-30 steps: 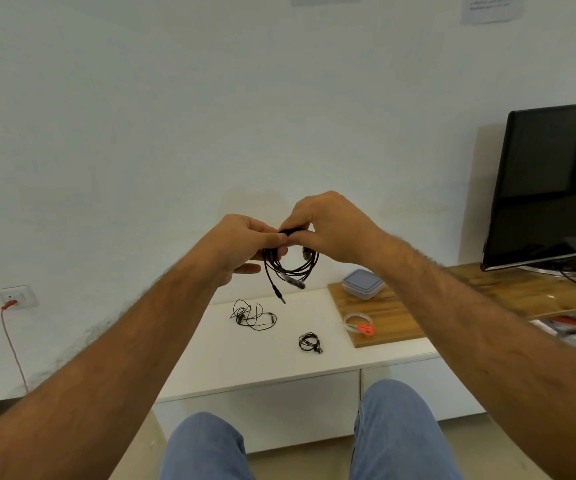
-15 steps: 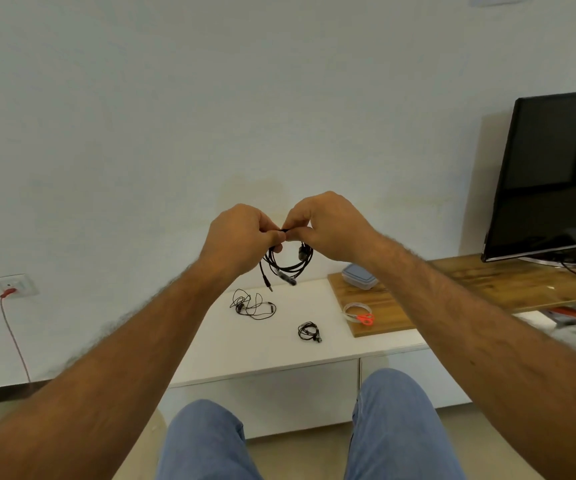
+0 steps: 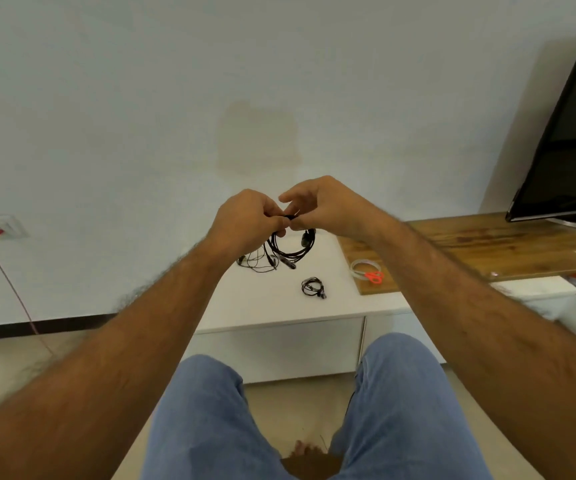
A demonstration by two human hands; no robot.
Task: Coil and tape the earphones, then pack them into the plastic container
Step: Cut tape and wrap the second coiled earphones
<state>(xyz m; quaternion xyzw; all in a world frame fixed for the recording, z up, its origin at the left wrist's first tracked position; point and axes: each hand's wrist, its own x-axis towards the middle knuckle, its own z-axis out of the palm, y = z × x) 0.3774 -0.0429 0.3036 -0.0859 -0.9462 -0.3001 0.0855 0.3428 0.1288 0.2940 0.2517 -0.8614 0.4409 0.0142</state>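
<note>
A coil of black earphones point(image 3: 291, 249) hangs in the air above the white cabinet top point(image 3: 272, 306). My left hand point(image 3: 245, 220) pinches the top of the coil and my right hand point(image 3: 321, 206) pinches it from the other side, fingertips meeting. A loose tangled black earphone point(image 3: 257, 263) lies on the cabinet behind the coil. A small coiled earphone point(image 3: 312, 287) lies nearer the front. A clear tape roll point(image 3: 362, 266) and orange scissors point(image 3: 374, 276) rest on the wooden board point(image 3: 470, 247). The plastic container is hidden behind my right arm.
A black TV screen point(image 3: 570, 150) stands at the right on the wooden board. A wall socket point(image 3: 1, 226) with a red cable point(image 3: 16, 292) is at the left. My knees in blue jeans point(image 3: 210, 410) are below the cabinet.
The camera has tilted down. Both hands stay together on the coil and have sunk in the view toward the cabinet. The container has gone out of sight behind my right arm.
</note>
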